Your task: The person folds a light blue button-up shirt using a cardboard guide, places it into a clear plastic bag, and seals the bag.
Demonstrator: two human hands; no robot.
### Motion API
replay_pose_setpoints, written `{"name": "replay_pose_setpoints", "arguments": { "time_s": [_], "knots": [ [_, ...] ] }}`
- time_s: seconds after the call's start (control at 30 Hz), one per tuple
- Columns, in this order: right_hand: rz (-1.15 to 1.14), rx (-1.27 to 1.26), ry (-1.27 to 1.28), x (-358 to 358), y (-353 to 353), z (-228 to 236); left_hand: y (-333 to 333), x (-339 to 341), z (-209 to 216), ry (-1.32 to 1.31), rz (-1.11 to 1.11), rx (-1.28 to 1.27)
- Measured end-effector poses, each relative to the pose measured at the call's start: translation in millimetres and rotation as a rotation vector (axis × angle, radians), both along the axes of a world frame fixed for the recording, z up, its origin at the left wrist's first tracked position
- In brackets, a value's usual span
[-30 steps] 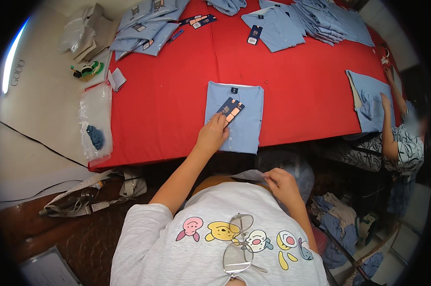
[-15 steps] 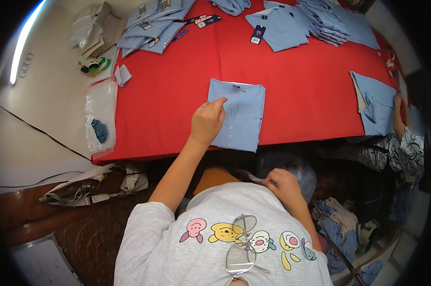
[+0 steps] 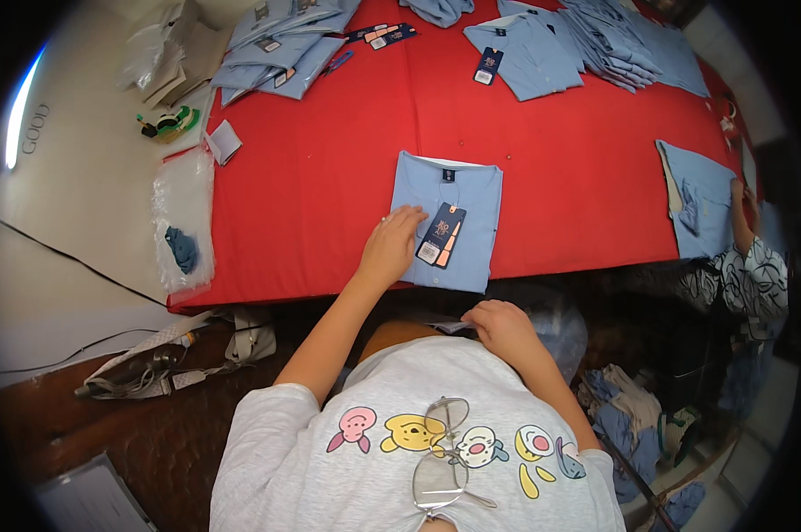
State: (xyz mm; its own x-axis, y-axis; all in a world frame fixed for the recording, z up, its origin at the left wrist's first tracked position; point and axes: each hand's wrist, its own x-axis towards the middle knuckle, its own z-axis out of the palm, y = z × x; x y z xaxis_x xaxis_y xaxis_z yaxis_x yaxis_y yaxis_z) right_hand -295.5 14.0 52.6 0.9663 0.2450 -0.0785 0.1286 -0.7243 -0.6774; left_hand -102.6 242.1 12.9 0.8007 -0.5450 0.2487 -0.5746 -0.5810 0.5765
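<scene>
While a light-blue folded cloth shirt (image 3: 482,226) lies at the middle of the near edge of the red cloth-covered table (image 3: 320,195), the left hand (image 3: 393,244) rests on its left side, fingers close together, tips just beside a dark-blue rectangular card tag (image 3: 442,232) with pale orange strips. That tag lies slantwise on the shirt's front, below the collar. Lower than the near edge, the right hand (image 3: 504,329) stays by the lap, fingers curled at a pale thin sheet (image 3: 450,325) — whether they pinch it cannot be told. Toward the far left corner, light-blue shirts in clear plastic (image 3: 281,53) lie heaped; a pile of folded light-blue garments (image 3: 606,44) sits near the far right corner. By the right edge, a co-worker's hand (image 3: 742,197) is at a folded blue garment (image 3: 706,199).
</scene>
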Motion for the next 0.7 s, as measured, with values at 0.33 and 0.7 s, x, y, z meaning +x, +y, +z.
{"name": "replay_pose_setpoints", "arguments": {
  "time_s": [0.33,0.7],
  "knots": [
    [-0.049,-0.038,0.099,28.6,24.6,-39.5,-23.8,56.4,-24.2,0.074,-0.056,0.068],
    [-0.145,-0.067,0.17,40.0,33.5,-31.8,-36.9,98.1,-24.8,0.162,-0.247,0.186]
  ]
}}
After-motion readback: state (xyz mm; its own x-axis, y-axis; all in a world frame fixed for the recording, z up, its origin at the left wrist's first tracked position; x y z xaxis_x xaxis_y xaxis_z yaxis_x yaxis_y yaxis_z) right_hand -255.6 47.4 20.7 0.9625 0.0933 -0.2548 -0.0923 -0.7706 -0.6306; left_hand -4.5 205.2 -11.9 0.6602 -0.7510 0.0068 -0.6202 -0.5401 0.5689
